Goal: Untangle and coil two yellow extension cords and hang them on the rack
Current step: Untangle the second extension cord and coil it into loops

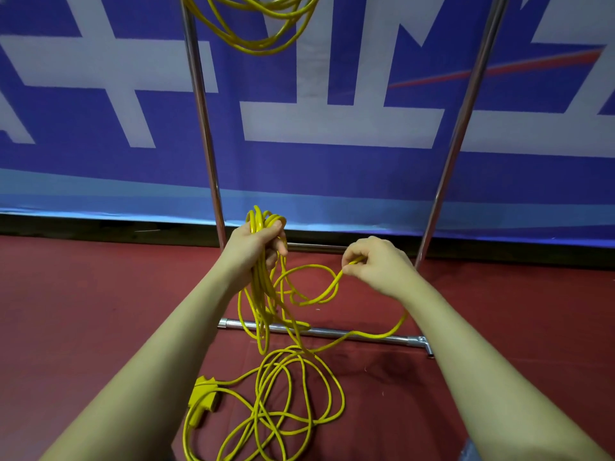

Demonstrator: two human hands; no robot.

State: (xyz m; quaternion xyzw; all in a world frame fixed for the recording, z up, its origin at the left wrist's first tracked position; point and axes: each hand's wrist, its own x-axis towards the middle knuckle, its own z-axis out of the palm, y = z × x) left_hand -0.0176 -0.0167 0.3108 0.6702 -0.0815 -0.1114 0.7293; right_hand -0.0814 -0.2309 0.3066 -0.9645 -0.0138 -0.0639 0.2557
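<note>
My left hand (254,242) grips a bundle of several loops of a yellow extension cord (263,294), which hang down from the fist. My right hand (376,261) pinches a single strand of the same cord a little to the right. From there the strand sags and runs down to a loose tangle (293,400) on the red floor. The cord's yellow socket block (203,397) lies at the tangle's left side. A second yellow cord (263,24), coiled, hangs from the metal rack (203,104) at the top of the view.
The rack's two chrome uprights stand left and right, its base bar (349,334) crossing the floor under the hanging loops. A blue and white banner (332,128) covers the wall behind. The red floor (83,294) spreads to both sides.
</note>
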